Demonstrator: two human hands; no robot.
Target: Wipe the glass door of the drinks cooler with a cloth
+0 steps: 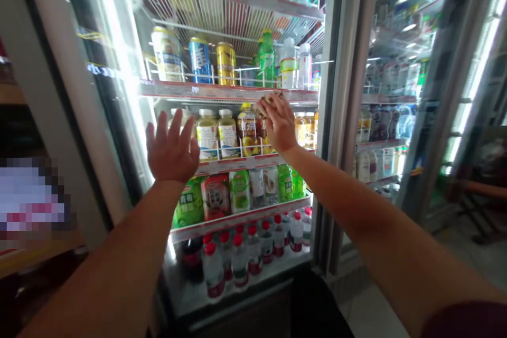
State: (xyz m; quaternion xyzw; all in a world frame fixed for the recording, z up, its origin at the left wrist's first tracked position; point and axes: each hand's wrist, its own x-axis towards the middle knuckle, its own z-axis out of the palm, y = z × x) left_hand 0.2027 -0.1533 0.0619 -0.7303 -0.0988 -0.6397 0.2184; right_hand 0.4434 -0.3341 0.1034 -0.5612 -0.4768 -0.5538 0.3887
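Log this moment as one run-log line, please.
left hand: open, raised before fridge shelves | right hand: cloth pressed at shelf edge | bottles behind

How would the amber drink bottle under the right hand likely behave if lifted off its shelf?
The amber bottle looks full, so probably heavy for its size. It stands tall and narrow behind a wire rail, so it may tip against neighbouring bottles. The right hand rests on its top; in a cooler, it could be slippery.

A drinks cooler (222, 169) stood ahead, with a second cooler (396, 116) to its right. Cans (200, 60) sat on an upper shelf, bottles (217, 134) on the shelf below. The left hand (172, 150) lay left of the right hand (279, 122), both before the bottles.
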